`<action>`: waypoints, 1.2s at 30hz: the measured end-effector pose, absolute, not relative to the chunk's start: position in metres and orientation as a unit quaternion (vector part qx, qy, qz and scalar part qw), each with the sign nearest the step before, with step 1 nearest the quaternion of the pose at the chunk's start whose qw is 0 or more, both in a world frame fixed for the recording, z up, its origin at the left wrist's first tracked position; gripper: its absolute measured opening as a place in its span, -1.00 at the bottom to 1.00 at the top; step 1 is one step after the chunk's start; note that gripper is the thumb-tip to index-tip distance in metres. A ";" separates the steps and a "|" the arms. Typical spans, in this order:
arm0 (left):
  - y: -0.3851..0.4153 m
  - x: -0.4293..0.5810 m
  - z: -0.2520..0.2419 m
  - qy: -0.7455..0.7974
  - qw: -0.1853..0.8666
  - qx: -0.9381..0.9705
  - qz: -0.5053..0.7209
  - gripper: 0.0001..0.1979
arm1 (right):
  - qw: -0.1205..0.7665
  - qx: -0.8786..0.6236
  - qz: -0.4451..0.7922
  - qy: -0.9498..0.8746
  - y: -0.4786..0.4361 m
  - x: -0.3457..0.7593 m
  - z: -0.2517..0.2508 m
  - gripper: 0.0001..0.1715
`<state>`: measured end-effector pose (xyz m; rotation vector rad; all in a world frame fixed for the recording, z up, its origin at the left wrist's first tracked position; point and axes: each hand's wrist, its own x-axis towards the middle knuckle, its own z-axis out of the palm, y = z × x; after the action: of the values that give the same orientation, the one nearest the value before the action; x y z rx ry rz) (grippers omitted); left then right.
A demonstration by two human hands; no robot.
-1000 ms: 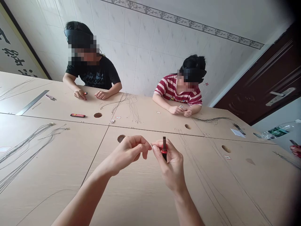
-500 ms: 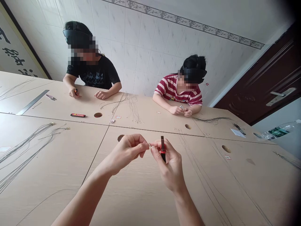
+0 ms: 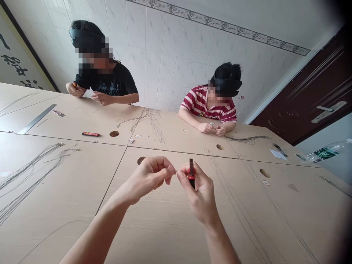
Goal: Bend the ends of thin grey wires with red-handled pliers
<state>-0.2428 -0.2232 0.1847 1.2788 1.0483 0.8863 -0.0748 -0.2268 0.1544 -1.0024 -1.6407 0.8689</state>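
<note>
My left hand (image 3: 155,176) pinches a tiny pale piece (image 3: 175,171) between thumb and forefinger; its kind is too small to make out. A thin cord seems to hang below this hand. My right hand (image 3: 199,190) meets it, thumb and forefinger closed at the same tiny piece. Held upright in my right palm is a small black-and-red tool (image 3: 191,176) with a flat metal end; its lower part is hidden by the hand. Both hands are just above the table (image 3: 154,234), fingertips almost touching.
Bundles of thin cords (image 3: 41,161) lie left, more loose cords (image 3: 233,198) right. Across the table sit two people, hands at work. A metal ruler (image 3: 38,119), a dark-and-red stick-shaped item (image 3: 90,134), a round table hole (image 3: 264,173) and a water bottle (image 3: 327,152) are around.
My fingertips have drawn closer together, hiding more of the tiny piece. The person at the left has pulled both hands back and raised them towards the body.
</note>
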 end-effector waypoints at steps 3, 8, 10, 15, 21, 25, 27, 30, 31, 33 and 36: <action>-0.223 -0.243 0.184 0.450 0.591 0.551 0.380 -0.88 | 0.495 -0.411 0.361 -0.675 -0.227 -0.075 0.155 -0.81; -0.222 -0.243 0.183 0.452 0.585 0.556 0.379 -0.88 | 0.498 -0.406 0.364 -0.674 -0.227 -0.074 0.154 -0.81; -0.222 -0.243 0.183 0.458 0.582 0.557 0.376 -0.88 | 0.499 -0.405 0.365 -0.674 -0.227 -0.074 0.153 -0.80; -0.222 -0.243 0.183 0.457 0.581 0.558 0.378 -0.89 | 0.502 -0.406 0.365 -0.671 -0.227 -0.073 0.152 -0.81; -0.221 -0.242 0.186 0.462 0.579 0.555 0.378 -0.88 | 0.505 -0.403 0.359 -0.674 -0.226 -0.074 0.155 -0.80; -0.222 -0.242 0.186 0.458 0.580 0.557 0.379 -0.88 | 0.508 -0.402 0.353 -0.675 -0.226 -0.075 0.154 -0.81; -0.222 -0.242 0.186 0.459 0.580 0.556 0.379 -0.87 | 0.509 -0.402 0.353 -0.674 -0.226 -0.075 0.153 -0.82; -0.221 -0.242 0.186 0.458 0.580 0.557 0.379 -0.86 | 0.507 -0.402 0.355 -0.675 -0.225 -0.075 0.153 -0.82; -0.221 -0.242 0.186 0.457 0.580 0.558 0.379 -0.86 | 0.507 -0.401 0.355 -0.676 -0.225 -0.075 0.153 -0.81; -0.221 -0.242 0.185 0.455 0.581 0.558 0.379 -0.85 | 0.507 -0.399 0.351 -0.679 -0.225 -0.076 0.153 -0.81; -0.221 -0.243 0.184 0.452 0.583 0.559 0.379 -0.83 | 0.506 -0.399 0.346 -0.682 -0.226 -0.076 0.154 -0.81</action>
<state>-0.2429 -0.2212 0.1840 1.3050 1.0560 0.8839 -0.0759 -0.2261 0.1540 -0.9612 -1.6446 0.8357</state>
